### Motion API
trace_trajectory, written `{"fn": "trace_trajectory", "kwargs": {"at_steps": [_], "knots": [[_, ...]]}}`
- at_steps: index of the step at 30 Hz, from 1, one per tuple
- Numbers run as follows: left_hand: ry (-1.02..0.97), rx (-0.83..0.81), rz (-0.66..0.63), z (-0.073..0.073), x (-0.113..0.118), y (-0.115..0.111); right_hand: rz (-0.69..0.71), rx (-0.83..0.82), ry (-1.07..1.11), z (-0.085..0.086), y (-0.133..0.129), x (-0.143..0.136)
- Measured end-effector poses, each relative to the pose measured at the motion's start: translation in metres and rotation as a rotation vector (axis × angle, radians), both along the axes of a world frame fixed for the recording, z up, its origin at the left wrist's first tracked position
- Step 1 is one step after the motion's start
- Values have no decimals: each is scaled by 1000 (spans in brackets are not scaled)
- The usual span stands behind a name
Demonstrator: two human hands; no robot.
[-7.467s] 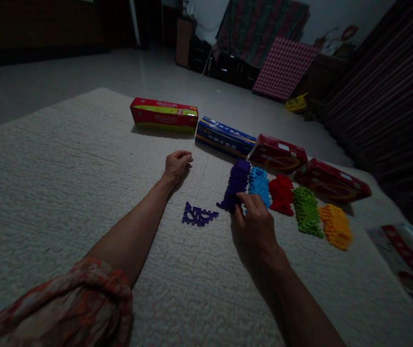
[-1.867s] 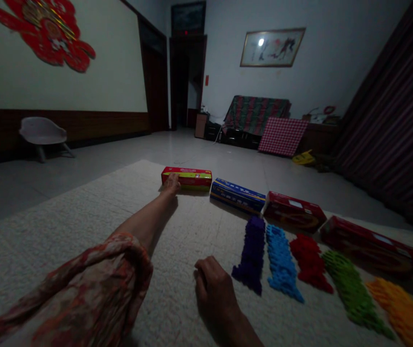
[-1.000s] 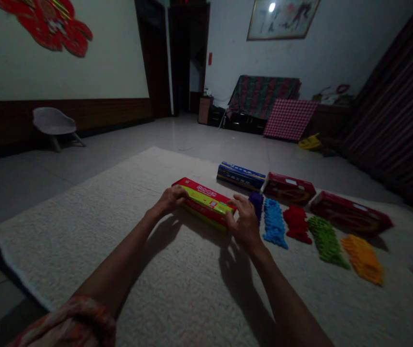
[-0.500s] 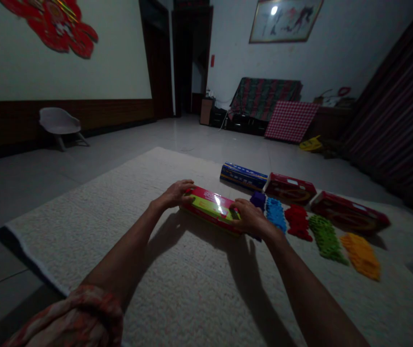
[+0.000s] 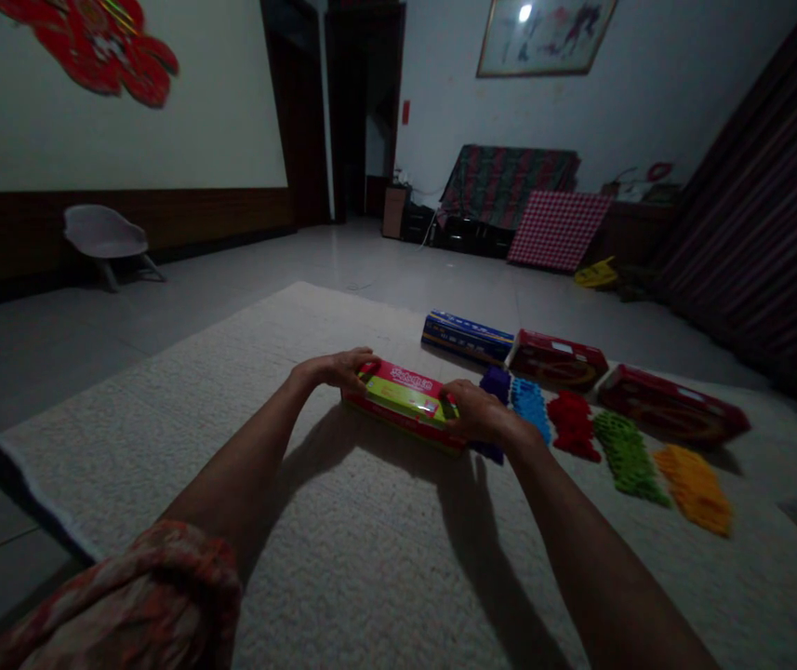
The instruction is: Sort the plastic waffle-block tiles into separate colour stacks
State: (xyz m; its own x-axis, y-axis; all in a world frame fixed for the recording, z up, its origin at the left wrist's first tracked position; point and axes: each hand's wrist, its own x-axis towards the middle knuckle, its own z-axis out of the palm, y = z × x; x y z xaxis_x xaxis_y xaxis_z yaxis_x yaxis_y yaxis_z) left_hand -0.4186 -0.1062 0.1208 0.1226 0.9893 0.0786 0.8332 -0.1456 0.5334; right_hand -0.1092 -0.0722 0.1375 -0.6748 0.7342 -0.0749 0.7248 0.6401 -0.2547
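Note:
A long pink and lime-green carton [image 5: 405, 395] lies on the cream rug in front of me. My left hand [image 5: 349, 368] grips its left end, fingers on the far side and thumb on the near top edge. At the other end my right hand [image 5: 476, 410] holds the carton in the same way, its palm hiding that corner. Just beyond the right hand is a purple fuzzy bundle [image 5: 496, 383], partly covered by the hand. Beside it lie a blue bundle [image 5: 530, 408], a red one [image 5: 572, 424], a green one [image 5: 630, 456] and a yellow-orange one [image 5: 692, 486].
Behind the bundles stand a blue box [image 5: 466, 337] and two dark red packs [image 5: 557, 359]. The rug [image 5: 181, 419] covers the tiled floor here. A small pale chair [image 5: 106, 234] stands by the left wall; a yellow object [image 5: 594, 274] lies far right.
The carton has tipped slightly between my hands, so its pink printed top and red front side show more plainly. Both hands stay on its ends. The view has shifted a little.

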Motion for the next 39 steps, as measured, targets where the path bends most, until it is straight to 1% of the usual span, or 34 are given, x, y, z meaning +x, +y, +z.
{"fn": "trace_trajectory", "kwargs": {"at_steps": [4, 7, 10, 14, 18, 23, 26, 28, 31, 33, 36, 39], "knots": [[39, -45, 45, 3, 6, 1, 26, -9, -5, 5, 1, 0], [66, -78, -12, 6, 11, -8, 61, -5, -29, 6, -3, 4], [106, -98, -75, 8, 11, -21, 109, -19, -20, 5, -13, 10], [110, -93, -108, 10, 9, -32, 143, -20, 36, 4, -25, 16], [158, -122, -120, 10, 10, -32, 160, -35, 43, 4, -26, 18], [299, -143, -131, 9, 16, -29, 182, 7, 33, 3, -28, 19], [378, -190, -145, 11, 15, -32, 194, 10, 3, 4, -32, 19], [386, -208, -150, 14, 11, -37, 187, 13, -12, 6, -35, 19], [308, -206, -158, 15, 1, -42, 164, 28, 0, 7, -36, 21], [190, -190, -154, 15, -5, -45, 181, 19, 75, 5, -34, 25], [-82, -198, -110, 14, -10, -47, 182, -21, 250, -1, -27, 30], [-342, -194, -14, 12, -9, -45, 66, -32, 392, -5, -18, 33]]}}
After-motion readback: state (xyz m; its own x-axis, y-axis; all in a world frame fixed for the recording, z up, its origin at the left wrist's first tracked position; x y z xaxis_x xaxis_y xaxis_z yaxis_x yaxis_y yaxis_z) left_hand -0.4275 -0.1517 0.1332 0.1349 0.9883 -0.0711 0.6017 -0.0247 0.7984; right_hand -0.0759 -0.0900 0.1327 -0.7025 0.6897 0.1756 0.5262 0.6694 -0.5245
